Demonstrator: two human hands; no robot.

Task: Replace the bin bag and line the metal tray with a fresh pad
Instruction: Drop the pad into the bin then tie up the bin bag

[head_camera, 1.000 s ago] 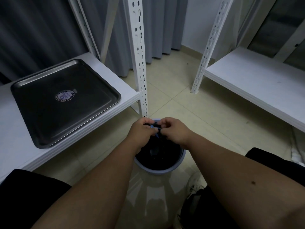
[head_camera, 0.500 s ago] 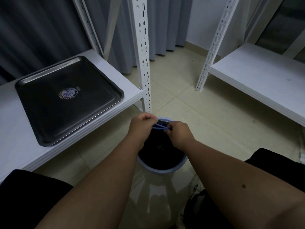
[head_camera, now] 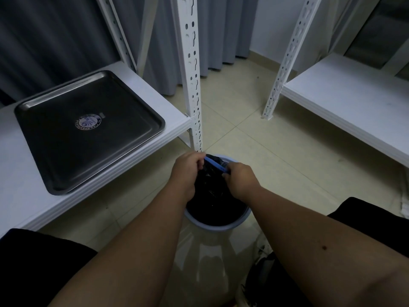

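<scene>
Bin [head_camera: 218, 224] on floor just right of shelf post. Left hand [head_camera: 188, 168] and right hand [head_camera: 240, 179], both above bin, each pinch one end of blue drawstring [head_camera: 215, 165] on black bin bag [head_camera: 212, 196]. Metal tray [head_camera: 88, 129] on shelf left of bin, bare.

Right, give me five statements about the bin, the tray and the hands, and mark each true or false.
1. Both hands, the left hand and the right hand, grip the blue drawstring of the black bin bag. True.
2. The metal tray already has a pad in it. False: it is bare, with only a round sticker in the middle.
3. The bin bag sits inside the bin on the floor. True.
4. The tray lies on the floor beside the bin. False: it rests on the white shelf to the left.
5. The shelf on the right holds a stack of pads. False: nothing shows on it.
</scene>
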